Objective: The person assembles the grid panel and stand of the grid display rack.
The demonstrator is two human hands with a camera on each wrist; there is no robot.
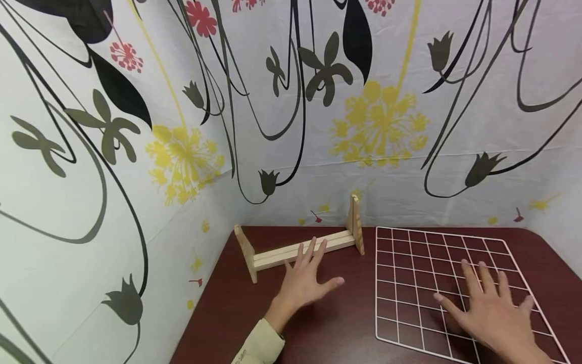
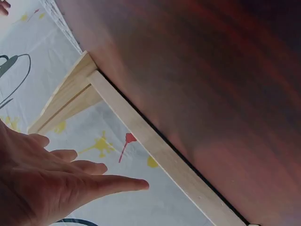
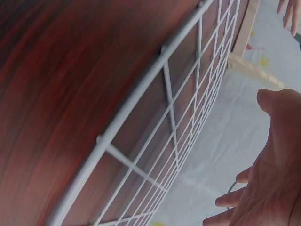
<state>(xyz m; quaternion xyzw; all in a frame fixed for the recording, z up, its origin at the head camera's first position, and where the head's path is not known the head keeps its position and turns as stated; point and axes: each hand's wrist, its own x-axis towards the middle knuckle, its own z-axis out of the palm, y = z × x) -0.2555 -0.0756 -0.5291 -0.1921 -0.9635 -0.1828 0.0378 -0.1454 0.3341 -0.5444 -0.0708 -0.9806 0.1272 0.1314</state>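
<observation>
A pale wooden rack (image 1: 300,250) stands at the back left of the table, with two slats between upright end pieces. My left hand (image 1: 302,285) is spread in front of it, its fingertips overlapping the slats in the head view. In the left wrist view that hand (image 2: 61,183) appears apart from the wood (image 2: 155,146), holding nothing. On the right lies a white wire grid panel (image 1: 423,283). Over its right part my right hand (image 1: 495,313) hovers with spread fingers. The right wrist view shows this hand (image 3: 268,174) apart from the wires (image 3: 171,117).
Both things rest on a dark red-brown wooden table (image 1: 336,313). A white cloth (image 1: 291,136) printed with flowers and stems hangs behind the table and along its left side. The rack's right end piece (image 1: 355,222) stands close to the grid's back left corner.
</observation>
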